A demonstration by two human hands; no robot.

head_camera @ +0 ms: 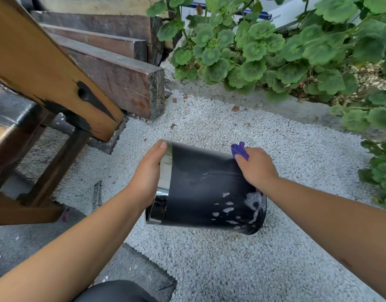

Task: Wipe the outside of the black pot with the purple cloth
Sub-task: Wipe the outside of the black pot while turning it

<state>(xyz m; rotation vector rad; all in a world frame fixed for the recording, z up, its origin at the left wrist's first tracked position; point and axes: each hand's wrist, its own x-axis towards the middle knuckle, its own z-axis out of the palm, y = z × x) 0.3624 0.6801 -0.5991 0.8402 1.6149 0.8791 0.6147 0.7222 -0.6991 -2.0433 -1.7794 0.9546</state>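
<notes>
The black pot (200, 192) lies tilted on its side above white gravel, its shiny chrome rim to the left and its base to the right. Soap foam clings to the wall near the base. My left hand (147, 175) grips the rim end, fingers over the opening. My right hand (256, 166) presses the purple cloth (239, 150) against the upper right of the pot's outer wall; only a bunch of cloth shows past the fingers.
Wooden stair beams (56, 68) and dark planks (122, 83) rise at the left. Geranium plants (285, 51) fill the top right behind a concrete edge (275, 105). White gravel (231, 258) covers the ground; dark paving slabs (131, 267) lie at the lower left.
</notes>
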